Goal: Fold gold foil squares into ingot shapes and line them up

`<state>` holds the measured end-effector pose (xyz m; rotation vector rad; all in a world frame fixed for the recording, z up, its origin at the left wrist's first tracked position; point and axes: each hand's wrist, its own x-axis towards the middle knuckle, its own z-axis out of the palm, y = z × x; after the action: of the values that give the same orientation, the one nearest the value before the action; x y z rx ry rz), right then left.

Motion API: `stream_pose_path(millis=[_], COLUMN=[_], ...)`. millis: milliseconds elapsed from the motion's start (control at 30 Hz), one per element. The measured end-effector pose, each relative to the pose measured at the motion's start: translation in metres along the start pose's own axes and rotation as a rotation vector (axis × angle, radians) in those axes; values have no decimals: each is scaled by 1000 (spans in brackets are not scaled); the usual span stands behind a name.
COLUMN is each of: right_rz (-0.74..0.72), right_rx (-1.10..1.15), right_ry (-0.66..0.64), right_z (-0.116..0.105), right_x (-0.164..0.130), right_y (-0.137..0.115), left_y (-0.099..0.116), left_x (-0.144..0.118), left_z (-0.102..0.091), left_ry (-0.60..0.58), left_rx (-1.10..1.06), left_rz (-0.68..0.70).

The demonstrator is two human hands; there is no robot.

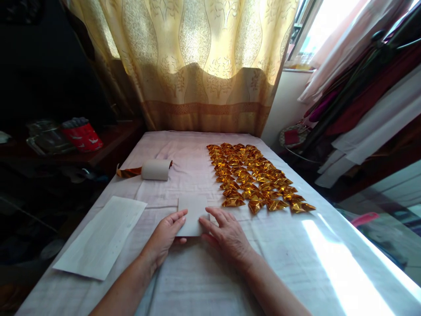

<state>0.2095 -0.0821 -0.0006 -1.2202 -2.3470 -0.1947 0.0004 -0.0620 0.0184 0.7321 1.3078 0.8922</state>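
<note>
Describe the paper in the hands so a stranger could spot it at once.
On the pale cloth, find the left hand and right hand. Between them is the paper: pale, squarish, and clearly smaller than the white sheet lying untouched to the left.

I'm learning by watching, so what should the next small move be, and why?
Probably press along the right side of the pale paper with the right hand, while the left hand steadies it: the left thumb lies over the left edge, and the right fingers are at the right side.
</note>
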Motion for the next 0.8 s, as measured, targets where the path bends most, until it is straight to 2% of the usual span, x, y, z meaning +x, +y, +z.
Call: stream_pose_path(millis=[167,233,300,333,433,500,567,667,800], right_rz=[-40,-25,-10,0,49,106,157,225,297], right_rx=[62,85,113,124,135,132,141,174,224], right_ry=[-94,-165,-253,-296,-419,-496,-556,-594,-589], right_z=[0,-1,-5,-7,-18,-24,-30,-35,-35], right_x=[4,7,10,11,16,21,26,33,39], right_y=[-10,-11,-12,-12,-13,-15,-17,-17,-12], left_y=[4,7,13,16,25,30,34,36,38], left_x=[-2,-2,-4,-6,-18,-29,-37,-38,-17], left_z=[-4,-10,-18,-23,-34,-35,-31,-20,-12], left_ry=[-35,-88,-149,-164,-83,-49,-111,-230,-194], left_rx=[49,175,407,561,1013,1200,1294,1365,1392], left_rz=[-66,-73,-26,34,402,588,687,664,588])
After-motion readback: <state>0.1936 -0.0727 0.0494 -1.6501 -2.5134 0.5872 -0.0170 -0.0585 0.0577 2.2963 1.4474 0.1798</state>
